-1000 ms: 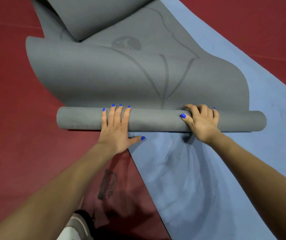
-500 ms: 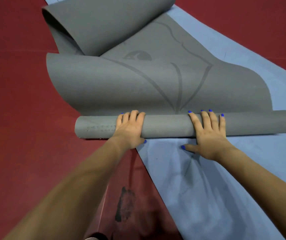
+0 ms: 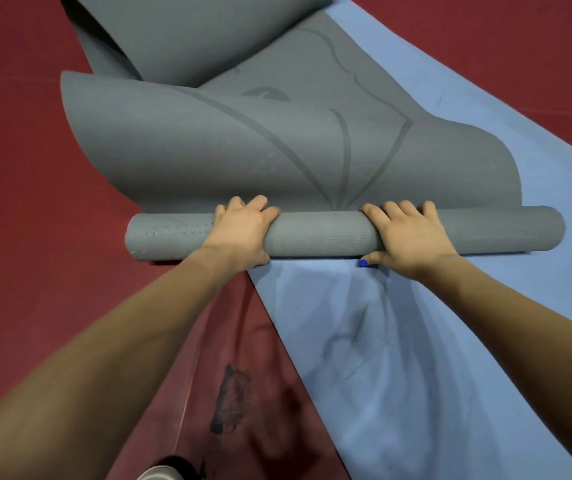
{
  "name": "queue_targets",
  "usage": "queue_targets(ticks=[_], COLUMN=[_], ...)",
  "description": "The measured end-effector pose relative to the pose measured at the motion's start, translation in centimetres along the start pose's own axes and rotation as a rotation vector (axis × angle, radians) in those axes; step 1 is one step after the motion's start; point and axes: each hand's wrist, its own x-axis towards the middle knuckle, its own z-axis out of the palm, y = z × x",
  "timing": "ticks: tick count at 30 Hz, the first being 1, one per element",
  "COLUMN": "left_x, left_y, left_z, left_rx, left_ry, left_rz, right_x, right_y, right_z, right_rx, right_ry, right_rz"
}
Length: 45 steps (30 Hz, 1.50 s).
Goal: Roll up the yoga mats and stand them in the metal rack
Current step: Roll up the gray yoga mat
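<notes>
On the red floor (image 3: 35, 188), two mats are seen: a grey yoga mat (image 3: 277, 161), partly rolled, laid across a blue yoga mat (image 3: 416, 358). Its rolled part (image 3: 322, 233) is laid with the long axis running left to right. The left hand (image 3: 241, 232) and right hand (image 3: 407, 239) are pressed palm-down on the roll, fingers (image 3: 393, 207) curled over its far side, both arms extended forward.
</notes>
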Motion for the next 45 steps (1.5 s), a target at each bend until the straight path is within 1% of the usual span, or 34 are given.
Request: queue_targets(ticks=[2, 5, 8, 11, 14, 16, 18, 21, 26, 31, 35, 37, 39, 43, 45], left_x=[-0.3, -1.1, -2.2, -2.9, -3.6, -4.0, -4.2, -4.2, -4.0, -3.8, -3.8, -3.8, -4.1, -5.7, -6.6], left_y=[0.1, 0.0, -0.4, -0.4, -0.3, -0.3, -0.3, -0.2, 1.2, 3.5, 5.4, 5.6, 5.6, 4.9, 4.4], left_z=[-0.1, -0.1, 0.9, 1.7, 1.7, 1.8, 1.8, 1.9, 1.0, 0.1, 0.2, 0.6, 0.8, 1.4, 1.8], left_rx=[-0.016, -0.039, -0.062, -0.107, -0.166, -0.172, -0.176, -0.176, -0.200, -0.216, -0.213, -0.240, -0.231, -0.238, -0.261], left_ry=[-0.018, -0.052, -0.083, -0.109, -0.127, -0.119, -0.148, -0.225, -0.365, -0.554, -0.720, -0.772, -0.754, -0.567, -0.496], left_rz=[-0.005, -0.003, 0.004, 0.029, 0.030, 0.051, 0.073, 0.108, 0.181, 0.283, 0.381, 0.392, 0.390, 0.364, 0.323], right_x=[-0.2, -1.1, -1.9, -2.5, -3.1, -3.5, -4.3, -6.0, -9.1, -13.1, -16.7, -17.7, -18.0, -17.8, -17.2], right_y=[-0.1, -0.6, -0.5, -0.4, -0.7, -0.8, -1.0, -1.2, -1.4, -1.8, -2.0, -2.3, -2.4, -2.2, -1.8], right_z=[-0.5, -0.9, -1.4, -2.2, -2.6, -2.7, -2.7, -2.5, -2.7, -2.6, -2.4, -1.7, -1.3, -1.0, -1.1], right_rx=[-0.013, 0.057, 0.080, 0.036, -0.005, -0.025, -0.022, 0.013, 0.143, 0.251, 0.397, 0.447, 0.448, 0.415, 0.426], right_ry=[-0.011, -0.041, -0.100, -0.146, -0.147, -0.151, -0.162, -0.184, -0.319, -0.436, -0.536, -0.546, -0.538, -0.525, -0.539], right_rz=[0.014, 0.042, 0.000, -0.048, -0.101, -0.132, -0.147, -0.123, -0.007, 0.099, 0.177, 0.197, 0.210, 0.193, 0.184])
